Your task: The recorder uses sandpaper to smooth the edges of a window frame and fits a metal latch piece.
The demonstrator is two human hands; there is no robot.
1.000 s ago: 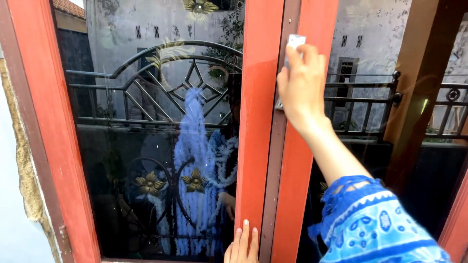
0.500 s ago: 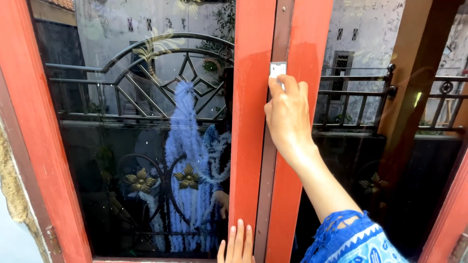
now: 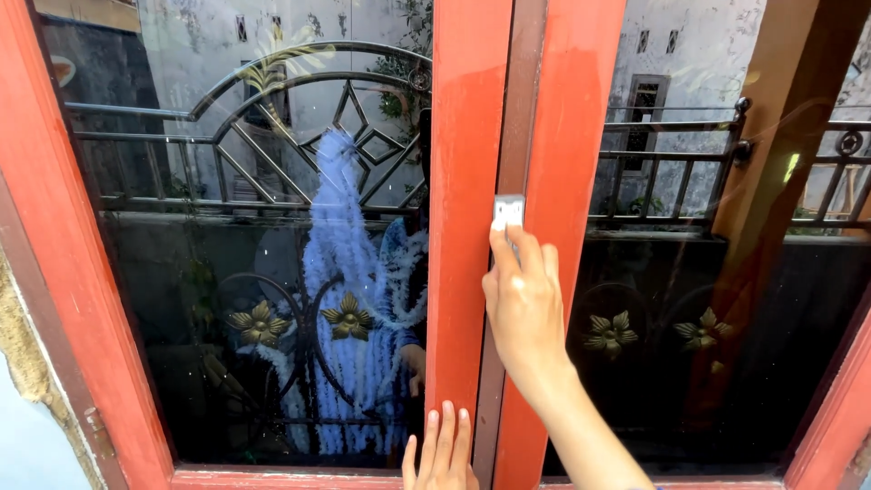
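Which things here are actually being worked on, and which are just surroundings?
In use: right hand pressing a small white pad on the brown centre strip; left hand flat against the red window frame.

Surroundings: glass pane, reflected metal fence, plastered wall.

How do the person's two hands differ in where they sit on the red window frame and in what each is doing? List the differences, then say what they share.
The right hand is raised at mid-height on the brown strip between the panes; the left hand sits low, near the bottom rail.
The right hand presses a small white block under its fingertips; the left hand holds nothing, fingers flat and pointing up.
Both touch the red window frame.
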